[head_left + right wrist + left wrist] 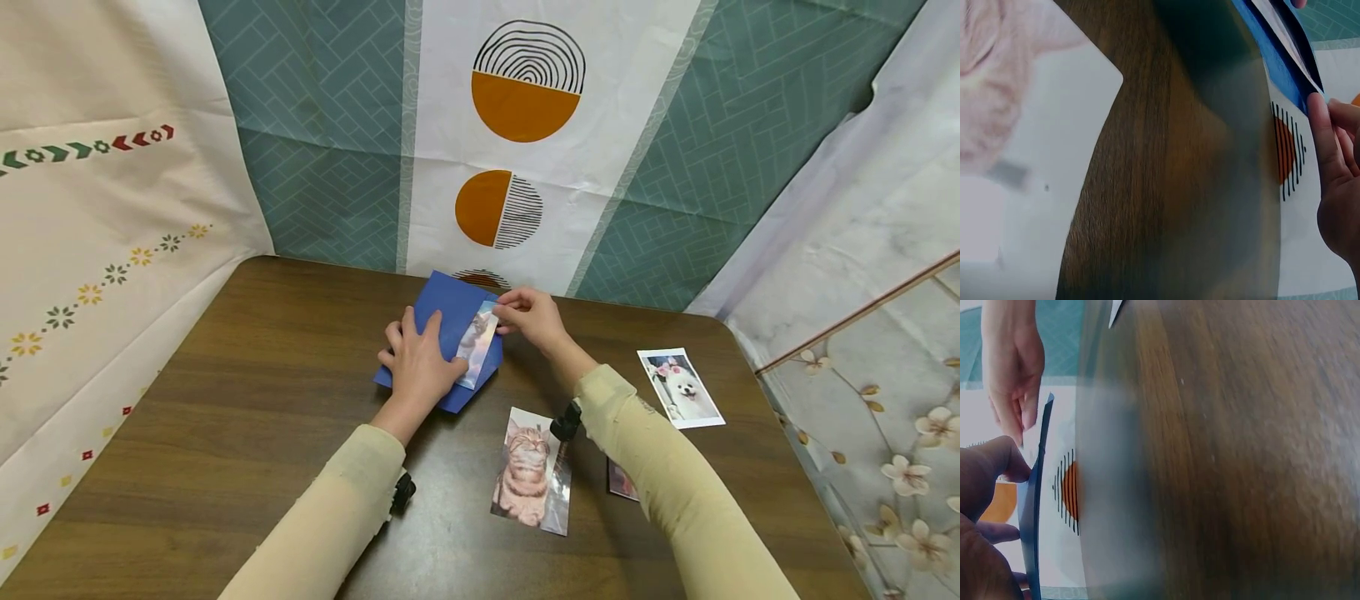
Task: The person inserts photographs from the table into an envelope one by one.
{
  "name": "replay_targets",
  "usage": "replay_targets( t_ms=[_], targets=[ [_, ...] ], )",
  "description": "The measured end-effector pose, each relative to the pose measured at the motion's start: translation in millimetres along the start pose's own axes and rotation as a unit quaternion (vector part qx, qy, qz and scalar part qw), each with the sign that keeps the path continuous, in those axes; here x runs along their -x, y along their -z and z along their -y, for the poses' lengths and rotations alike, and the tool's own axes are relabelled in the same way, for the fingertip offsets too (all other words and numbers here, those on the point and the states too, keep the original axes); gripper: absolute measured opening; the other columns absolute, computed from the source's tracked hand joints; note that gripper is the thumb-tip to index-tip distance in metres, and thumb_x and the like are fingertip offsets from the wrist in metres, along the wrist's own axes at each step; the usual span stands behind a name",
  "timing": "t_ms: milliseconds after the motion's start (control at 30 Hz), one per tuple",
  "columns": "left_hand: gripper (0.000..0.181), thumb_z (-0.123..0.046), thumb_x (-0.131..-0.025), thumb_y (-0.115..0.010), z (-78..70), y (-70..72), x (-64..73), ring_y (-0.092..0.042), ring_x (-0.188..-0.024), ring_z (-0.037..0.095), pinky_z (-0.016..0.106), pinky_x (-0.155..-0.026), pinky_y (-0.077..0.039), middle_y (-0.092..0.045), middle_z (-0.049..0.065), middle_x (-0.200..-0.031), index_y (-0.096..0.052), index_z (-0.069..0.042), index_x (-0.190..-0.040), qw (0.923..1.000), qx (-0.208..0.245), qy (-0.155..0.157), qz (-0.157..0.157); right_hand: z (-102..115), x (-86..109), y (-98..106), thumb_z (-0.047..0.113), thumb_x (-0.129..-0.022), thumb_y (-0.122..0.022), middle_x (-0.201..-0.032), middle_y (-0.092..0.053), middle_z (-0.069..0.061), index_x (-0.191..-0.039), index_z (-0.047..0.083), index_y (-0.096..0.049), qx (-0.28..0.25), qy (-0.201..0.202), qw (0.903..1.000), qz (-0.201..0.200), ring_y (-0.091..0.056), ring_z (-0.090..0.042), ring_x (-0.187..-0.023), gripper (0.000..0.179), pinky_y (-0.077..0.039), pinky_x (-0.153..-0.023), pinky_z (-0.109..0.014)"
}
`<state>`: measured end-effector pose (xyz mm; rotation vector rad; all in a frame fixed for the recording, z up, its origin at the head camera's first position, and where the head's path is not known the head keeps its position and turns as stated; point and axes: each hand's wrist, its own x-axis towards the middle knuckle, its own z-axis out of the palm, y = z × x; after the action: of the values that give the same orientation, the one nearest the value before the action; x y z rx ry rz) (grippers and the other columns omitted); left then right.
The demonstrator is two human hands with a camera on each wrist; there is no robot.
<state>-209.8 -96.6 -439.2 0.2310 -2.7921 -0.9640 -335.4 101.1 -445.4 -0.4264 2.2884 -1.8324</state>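
Note:
A blue envelope (442,300) is held up over the far side of the table, seen nearly edge-on in the left wrist view. My left hand (420,358) grips it, fingers spread across its face and round its left edge, with the thumb by a narrow strip of a pastel photo (477,337). This photo lies along the right part of the envelope. At its upper right corner, my right hand (536,317) pinches the photo between thumb and fingers, close against the envelope's edge. The right wrist view shows the photo between blue layers (1291,62).
A photo of a pinkish striped cat (527,471) lies on the brown wooden table (247,400) in front of my hands. To the right is a white dog photo (682,387). Another dark picture (621,483) shows partly under my right forearm. Patterned curtains (322,167) hang behind.

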Motion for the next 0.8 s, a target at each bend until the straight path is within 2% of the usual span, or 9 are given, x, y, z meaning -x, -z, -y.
replay_targets(
  t_ms=[400,600,800],
  targets=[
    [0.088,-0.033,-0.085,-0.088,-2.2,-1.8,-1.2,-0.021,-0.152,0.053,0.077,-0.104,-0.028,-0.025,0.028,-0.170,-0.049,-0.012,-0.161,0.9996,0.023,0.019,-0.003,-6,-8.4,-9,-0.008,-0.100,-0.067,-0.090,-0.071,-0.007,-0.125,-0.018,-0.066,-0.093,-0.035,0.9948,-0.020,-0.075,-0.014,-0.078,0.027,-0.064,-0.076,-0.031],
    [0.089,-0.033,-0.086,-0.087,-3.4,0.5,-1.1,-0.020,-0.152,0.053,0.077,-0.103,-0.028,-0.024,0.029,-0.170,-0.046,-0.016,-0.163,0.9991,0.034,0.026,0.001,-2,-11.5,-15,-0.006,-0.102,-0.067,-0.095,-0.072,-0.009,-0.128,-0.016,-0.066,-0.096,-0.042,0.9944,-0.011,-0.075,-0.014,-0.080,0.028,-0.064,-0.078,-0.032],
    [0.089,-0.033,-0.087,-0.086,-3.3,1.7,-2.2,-0.019,-0.152,0.052,0.077,-0.103,-0.028,-0.024,0.029,-0.170,-0.045,-0.018,-0.164,0.9989,0.035,0.031,0.007,3,-12.3,-12,-0.002,-0.103,-0.067,-0.099,-0.073,-0.010,-0.128,-0.012,-0.068,-0.054,-0.048,0.9974,0.003,-0.077,-0.015,-0.080,0.027,-0.064,-0.080,-0.035]
  ],
)
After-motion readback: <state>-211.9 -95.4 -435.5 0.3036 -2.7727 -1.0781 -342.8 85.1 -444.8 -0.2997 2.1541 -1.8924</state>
